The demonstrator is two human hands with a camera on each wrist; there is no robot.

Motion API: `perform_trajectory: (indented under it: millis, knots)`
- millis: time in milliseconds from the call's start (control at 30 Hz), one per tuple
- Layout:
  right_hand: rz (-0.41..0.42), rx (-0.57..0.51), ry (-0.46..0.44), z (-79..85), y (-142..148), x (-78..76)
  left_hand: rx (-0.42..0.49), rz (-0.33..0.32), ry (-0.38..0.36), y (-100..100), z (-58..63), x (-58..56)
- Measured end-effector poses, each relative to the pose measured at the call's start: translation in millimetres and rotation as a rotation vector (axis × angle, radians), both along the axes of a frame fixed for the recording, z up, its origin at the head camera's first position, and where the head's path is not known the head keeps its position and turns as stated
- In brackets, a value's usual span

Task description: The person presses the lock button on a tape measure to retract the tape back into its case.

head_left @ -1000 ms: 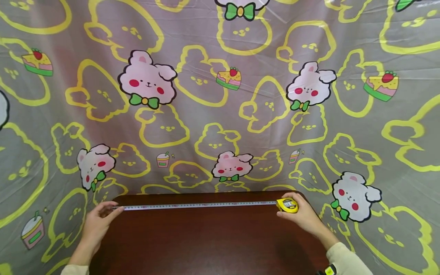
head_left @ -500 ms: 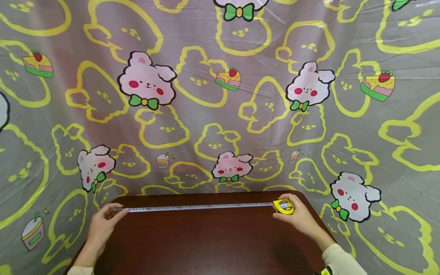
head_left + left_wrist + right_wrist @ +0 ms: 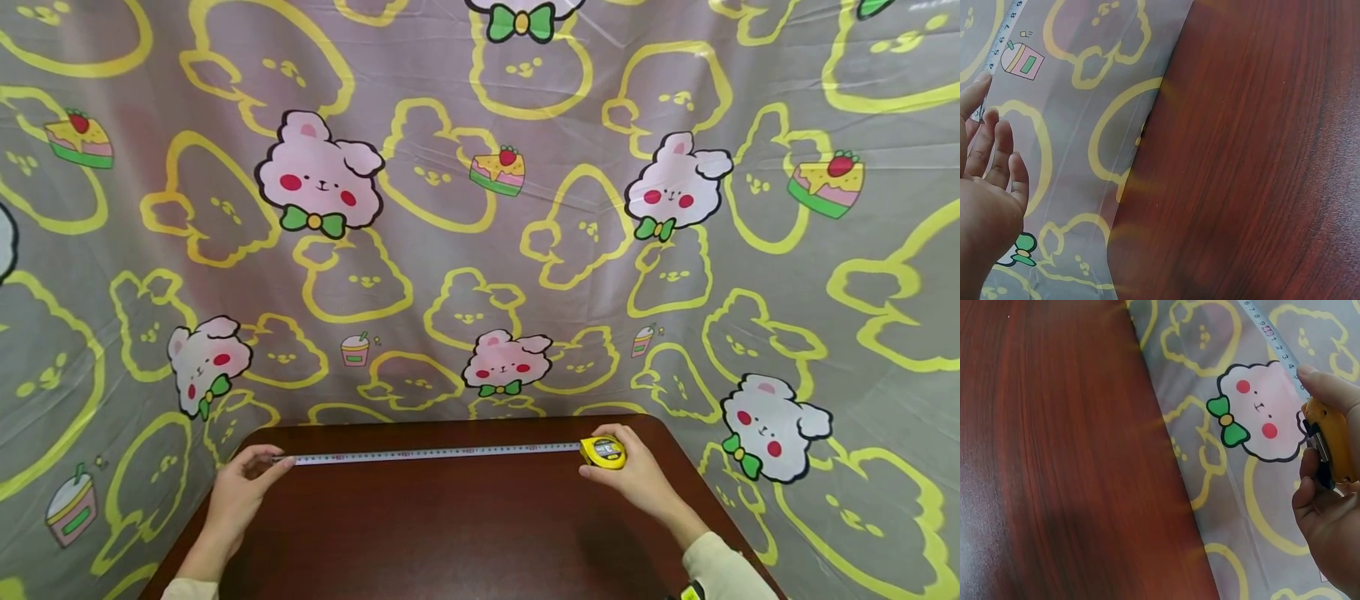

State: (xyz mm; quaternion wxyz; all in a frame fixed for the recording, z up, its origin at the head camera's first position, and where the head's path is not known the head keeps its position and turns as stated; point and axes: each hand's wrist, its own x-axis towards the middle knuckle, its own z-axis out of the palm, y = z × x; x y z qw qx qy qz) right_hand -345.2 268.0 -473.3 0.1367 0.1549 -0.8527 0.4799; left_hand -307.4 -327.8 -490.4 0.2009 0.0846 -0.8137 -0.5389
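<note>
A yellow tape measure (image 3: 603, 452) is gripped in my right hand (image 3: 641, 479), at the right over the far part of the table. Its white blade (image 3: 435, 454) stretches left in a nearly straight line. At the other end my left hand (image 3: 238, 500) pinches the blade's tip between thumb and index finger. The left wrist view shows the blade (image 3: 999, 47) running up from those fingers, the other fingers (image 3: 1002, 147) loosely bent. In the right wrist view the thumb (image 3: 1329, 387) lies by the blade's mouth, and fingers curl under the yellow case (image 3: 1332, 440).
A dark red-brown wooden table (image 3: 450, 533) lies below the hands. Grey curtain (image 3: 420, 250) printed with rabbits and yellow outlines surrounds its back and sides, close behind the blade. A dark band with a yellow-green face (image 3: 692, 591) is on the right wrist.
Both hands have come toward each other, the left moving right and the right moving left. The blade's exposed length between them has shortened.
</note>
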Motion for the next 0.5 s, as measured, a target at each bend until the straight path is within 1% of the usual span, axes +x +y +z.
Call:
perform_trajectory:
  millis: [267, 500]
  knots:
    - [-0.003, -0.009, -0.010, -2.5, -7.9, -2.5, -0.018, 0.011, 0.019, 5.2, -4.3, -2.5]
    - [0.005, -0.036, -0.021, -4.0, -17.0, -3.4, -0.006, -0.014, 0.030, 10.2, -5.9, -3.6]
